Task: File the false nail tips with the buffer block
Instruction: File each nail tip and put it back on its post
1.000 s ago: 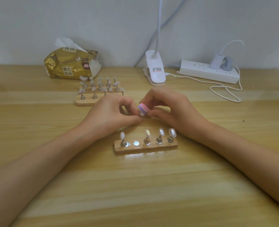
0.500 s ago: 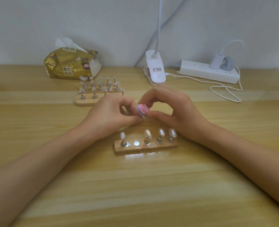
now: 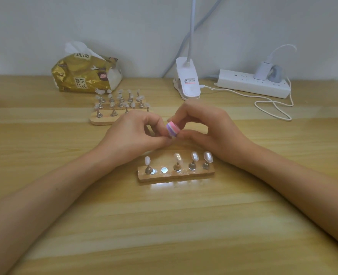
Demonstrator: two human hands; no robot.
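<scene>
False nail tips (image 3: 177, 157) stand on four pegs of the near wooden stand (image 3: 176, 176). Its second magnet (image 3: 164, 170) from the left is bare, so I judge that the missing one is the loose tip (image 3: 172, 137) now being worked. Just behind the stand, the left hand (image 3: 132, 135) curls thumb and forefinger into a pinch. A pale sliver at their ends is likely that tip, though most of it is hidden. The right hand (image 3: 209, 132) grips the pink-and-purple buffer block (image 3: 172, 131) between thumb and fingers (image 3: 177, 120), and the block's lower end touches the left fingertips (image 3: 163, 141). Over the last second the block has hardly travelled, but it has rocked from a flatter tilt to stand more on end, and the right knuckles have lifted slightly. I read that as short filing strokes under way. Farther back sit a second stand (image 3: 104, 121) crowded with tips, a gold tissue pack (image 3: 81, 76), a lamp clip (image 3: 188, 80) and a power strip (image 3: 251, 84).
</scene>
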